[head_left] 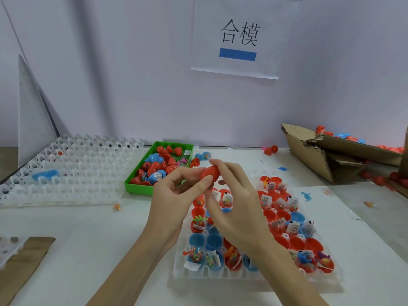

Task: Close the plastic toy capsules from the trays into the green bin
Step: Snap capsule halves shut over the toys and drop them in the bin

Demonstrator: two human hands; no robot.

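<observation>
Fingers cover much of the red capsule point(209, 175), so its seam cannot be made out; its long axis runs from 7 to 1 o'clock. The left hand point(176, 191) and right hand point(231, 195) both pinch it, forearms rising from 6 o'clock, above the filled tray point(220, 277), with the green bin point(136, 186) at 10 o'clock.

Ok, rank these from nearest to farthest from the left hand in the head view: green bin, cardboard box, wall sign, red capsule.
1. Red capsule: pinched between the left hand and right hand.
2. Green bin: just behind the left hand, slightly left.
3. Cardboard box: far right on the table.
4. Wall sign: on the back wall, above.
</observation>
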